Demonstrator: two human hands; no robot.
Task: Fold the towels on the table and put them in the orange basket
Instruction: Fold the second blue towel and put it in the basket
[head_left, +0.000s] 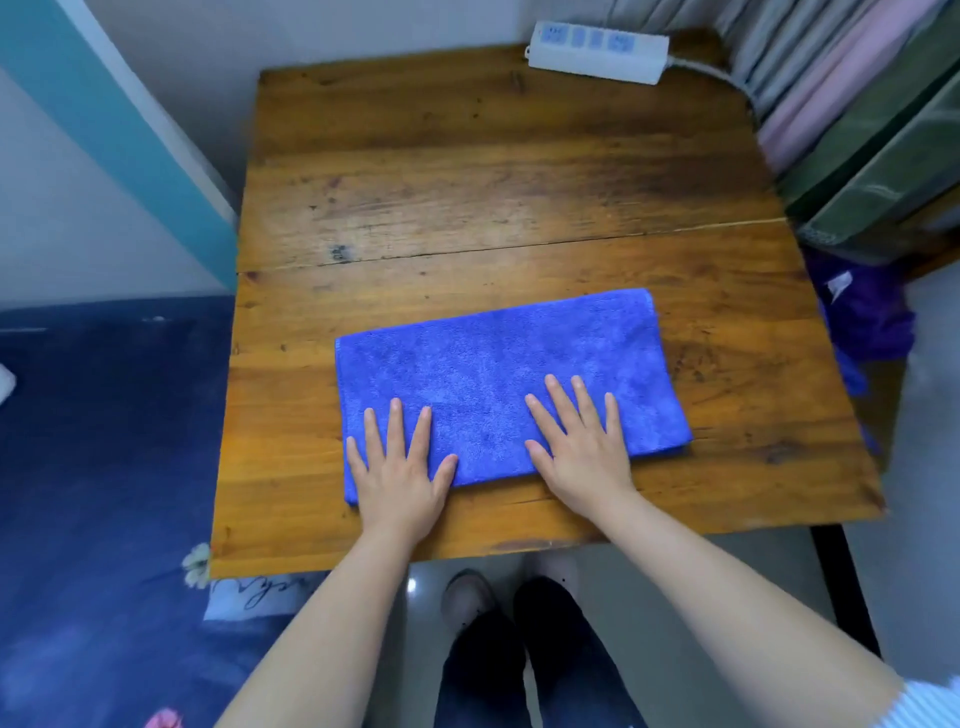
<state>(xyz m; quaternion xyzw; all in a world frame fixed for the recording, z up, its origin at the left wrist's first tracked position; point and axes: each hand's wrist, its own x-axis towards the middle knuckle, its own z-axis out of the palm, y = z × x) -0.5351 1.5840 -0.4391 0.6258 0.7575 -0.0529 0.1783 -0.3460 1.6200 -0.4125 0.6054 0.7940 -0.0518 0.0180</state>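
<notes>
Blue towel (498, 374) looked soft, light, floppy. Left hand (397, 467), right hand (579, 444) lay flat, fingers spread, gripping nothing. Best grab right corners.

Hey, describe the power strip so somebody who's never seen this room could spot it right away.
Start at the wooden table and go to its far right corner, by the curtains. The power strip lies flat there, cord trailing off right. It is a long white block with bluish sockets, unlike the soft blue towel near the front edge.
</notes>
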